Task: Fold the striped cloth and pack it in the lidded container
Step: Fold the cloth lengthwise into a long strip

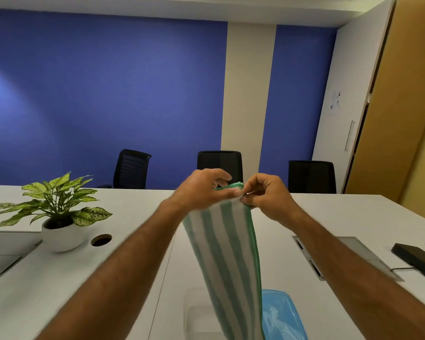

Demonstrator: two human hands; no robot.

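Observation:
A green-and-white striped cloth [227, 253] hangs in the air in front of me, folded lengthwise into a long narrow strip. My left hand [203, 190] and my right hand [268, 196] pinch its top edge close together, above the white table [138, 209]. Behind the cloth's lower end stands a clear container [196, 312], partly hidden by the cloth. A blue lid [284, 315] lies flat beside it on the right.
A potted plant [59, 217] in a white pot stands at the left, next to a round cable hole [101, 240] and a white tray-like object [8, 249]. A cable hatch [349, 256] and black devices [417, 260] lie at the right. Three black chairs [220, 165] line the far side.

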